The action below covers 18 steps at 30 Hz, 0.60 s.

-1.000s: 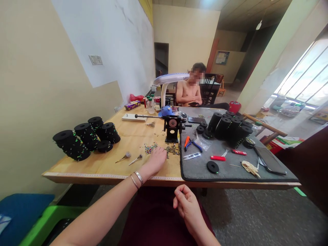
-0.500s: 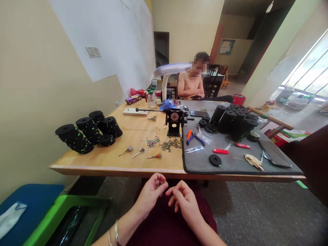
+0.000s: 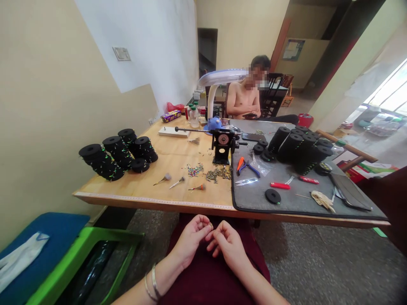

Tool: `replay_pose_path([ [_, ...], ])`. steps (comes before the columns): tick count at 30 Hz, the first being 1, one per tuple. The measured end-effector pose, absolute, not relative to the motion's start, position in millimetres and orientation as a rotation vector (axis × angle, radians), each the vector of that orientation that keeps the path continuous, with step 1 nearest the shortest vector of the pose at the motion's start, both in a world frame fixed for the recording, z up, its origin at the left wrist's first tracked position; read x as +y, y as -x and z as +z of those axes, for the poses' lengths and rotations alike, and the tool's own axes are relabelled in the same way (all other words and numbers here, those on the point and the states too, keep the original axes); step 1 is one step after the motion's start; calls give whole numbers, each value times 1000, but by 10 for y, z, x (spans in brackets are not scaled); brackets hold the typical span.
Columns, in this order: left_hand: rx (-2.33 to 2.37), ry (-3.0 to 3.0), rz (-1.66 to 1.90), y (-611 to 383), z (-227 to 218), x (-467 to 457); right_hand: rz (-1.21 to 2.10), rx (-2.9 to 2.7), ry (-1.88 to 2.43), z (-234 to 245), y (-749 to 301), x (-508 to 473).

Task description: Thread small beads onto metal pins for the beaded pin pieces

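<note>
Above my lap, just in front of the table edge, my left hand (image 3: 194, 235) is closed in a pinch, with a tiny yellowish piece at its fingertips that is too small to name. Close beside it, my right hand (image 3: 227, 241) has its thumb and forefinger pressed together; whatever they hold, if anything, cannot be made out. Nearest on the wooden table (image 3: 127, 197) lie small bundles of thin stems, one with an orange band (image 3: 197, 187). Behind them are a pile of coloured beads (image 3: 195, 170) and a heap of small metal pieces (image 3: 218, 173).
A black winding device with a dial (image 3: 221, 146) stands mid-table. Black foam spools (image 3: 101, 161) stand left, more (image 3: 294, 148) right on a grey mat (image 3: 254, 203) with pliers (image 3: 248, 168), snips (image 3: 246, 181) and a foam disc (image 3: 272, 196). A person (image 3: 244, 99) sits behind the lamp (image 3: 212, 99).
My hands have come closer together, the right fingertips now almost at the left ones. The view has shifted a little, so the table appears farther right and slightly higher.
</note>
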<state>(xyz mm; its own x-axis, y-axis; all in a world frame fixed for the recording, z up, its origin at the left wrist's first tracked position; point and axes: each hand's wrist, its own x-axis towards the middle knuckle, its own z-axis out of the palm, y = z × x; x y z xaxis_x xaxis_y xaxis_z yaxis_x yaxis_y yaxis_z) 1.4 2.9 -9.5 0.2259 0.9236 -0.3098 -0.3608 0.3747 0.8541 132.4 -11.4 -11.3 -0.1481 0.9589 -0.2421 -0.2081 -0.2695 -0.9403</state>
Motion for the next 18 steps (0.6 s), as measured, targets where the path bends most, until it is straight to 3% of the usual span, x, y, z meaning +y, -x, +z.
replay_pose_path([
  [18, 1000, -828, 1030, -28, -57, 49, 1645, -926, 1132, -117, -1318, -85],
])
